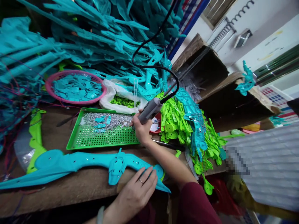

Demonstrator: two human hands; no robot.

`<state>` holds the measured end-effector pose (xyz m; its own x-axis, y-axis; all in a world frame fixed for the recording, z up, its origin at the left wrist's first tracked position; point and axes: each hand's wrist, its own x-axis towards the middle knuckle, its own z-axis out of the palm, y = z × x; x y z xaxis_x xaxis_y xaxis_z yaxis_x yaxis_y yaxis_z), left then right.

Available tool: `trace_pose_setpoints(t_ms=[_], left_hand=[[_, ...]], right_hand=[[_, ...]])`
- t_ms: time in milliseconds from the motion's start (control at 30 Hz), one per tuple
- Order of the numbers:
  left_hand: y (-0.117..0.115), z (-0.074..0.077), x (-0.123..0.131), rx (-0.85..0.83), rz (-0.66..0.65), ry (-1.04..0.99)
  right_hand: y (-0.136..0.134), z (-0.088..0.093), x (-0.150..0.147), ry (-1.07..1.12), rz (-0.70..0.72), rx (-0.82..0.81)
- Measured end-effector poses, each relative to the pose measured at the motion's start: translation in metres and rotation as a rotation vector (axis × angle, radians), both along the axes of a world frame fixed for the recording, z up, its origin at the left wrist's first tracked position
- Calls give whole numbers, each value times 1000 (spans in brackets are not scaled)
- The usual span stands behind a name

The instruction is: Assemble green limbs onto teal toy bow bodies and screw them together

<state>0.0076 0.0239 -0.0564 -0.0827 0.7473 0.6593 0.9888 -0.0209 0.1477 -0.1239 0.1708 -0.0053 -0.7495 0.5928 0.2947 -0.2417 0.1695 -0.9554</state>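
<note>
My right hand is closed around a grey electric screwdriver, whose black cord runs up and away. Its tip points down at the right end of a green perforated tray; the tip itself is hidden behind my hand. Many small silver screws and several small turquoise plastic pieces lie in that tray. Along the table's front edge rests a long turquoise plastic toy bow. My left hand, wearing a ring, lies with its fingers stretched out over the bow's right end.
A pink basket of turquoise parts and a white bag of small green pieces stand behind the tray. Green plastic parts are heaped on the right. Turquoise parts pile high at the back. Cardboard boxes stand at the right.
</note>
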Motion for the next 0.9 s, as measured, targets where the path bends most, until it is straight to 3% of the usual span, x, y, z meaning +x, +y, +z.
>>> trace_pose_setpoints(t_ms=[300,600,767,900], left_hand=[[4,-2,3,118,2,-109],[-1,-5,12,82,63,-134],[-21,-1,13,57,96,-229],[-34,5,10,26,63,-280]], right_hand=[[0,0,2,2,26,-11],[0,-2,-5,15,-7,4],[-9,31,15,135,-35,-73],[-15,64,81,177,53,-104]])
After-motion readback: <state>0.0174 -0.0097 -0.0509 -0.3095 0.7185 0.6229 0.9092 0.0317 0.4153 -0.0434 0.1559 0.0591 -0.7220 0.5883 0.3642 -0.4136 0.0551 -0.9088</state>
